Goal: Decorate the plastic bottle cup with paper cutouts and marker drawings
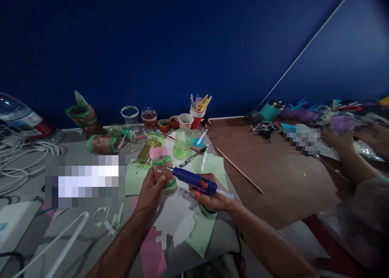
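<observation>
My left hand (153, 191) is closed around a decorated bottle cup (161, 168), brownish with green bands and a pink heart-like paper piece (158, 151) at its top. My right hand (214, 189) grips a blue hot glue gun (194, 180); a clear glue stick (225, 193) juts from its back and a red light glows on it. The gun's tip meets or nearly meets the cup's side; I cannot tell whether they touch. Beneath both hands lie green paper sheets (217, 164), white paper and cut pink paper (153, 253).
Behind stand a green-tinted clear cup (183, 143), stacked paper cups with wooden sticks (198, 115) and small red bowls (164, 125). Pens lie near them. A wooden stick (240, 170) rests on the brown table. Coiled white cable (27, 160) lies left. Another person's hands (342, 146) work at right.
</observation>
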`<state>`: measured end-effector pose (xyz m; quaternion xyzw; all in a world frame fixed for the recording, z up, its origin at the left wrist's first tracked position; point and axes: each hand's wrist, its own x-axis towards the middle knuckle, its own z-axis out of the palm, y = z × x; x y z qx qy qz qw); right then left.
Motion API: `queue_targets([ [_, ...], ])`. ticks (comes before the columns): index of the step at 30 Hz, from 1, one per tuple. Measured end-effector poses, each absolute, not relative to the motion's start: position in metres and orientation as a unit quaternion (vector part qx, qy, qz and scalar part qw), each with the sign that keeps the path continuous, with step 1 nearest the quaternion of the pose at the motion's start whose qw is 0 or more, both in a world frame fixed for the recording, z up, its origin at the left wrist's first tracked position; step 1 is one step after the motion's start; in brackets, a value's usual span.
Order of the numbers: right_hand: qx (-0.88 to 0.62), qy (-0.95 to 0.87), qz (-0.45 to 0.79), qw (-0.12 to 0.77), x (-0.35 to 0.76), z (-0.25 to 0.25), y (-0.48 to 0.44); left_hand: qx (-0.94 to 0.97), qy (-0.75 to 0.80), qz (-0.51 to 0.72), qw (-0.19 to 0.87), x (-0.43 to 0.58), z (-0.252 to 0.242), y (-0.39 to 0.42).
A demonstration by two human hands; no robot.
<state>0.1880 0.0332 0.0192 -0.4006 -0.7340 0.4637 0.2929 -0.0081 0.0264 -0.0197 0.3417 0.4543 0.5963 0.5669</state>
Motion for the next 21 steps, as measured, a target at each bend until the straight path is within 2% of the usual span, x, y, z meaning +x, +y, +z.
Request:
queue_targets([
  [21,-0.406,-0.777,0.397,0.272,0.1882,0.0177,0.0342,0.375,0.432,0.599,0.56,-0.0102,-0.0278,0.0282],
])
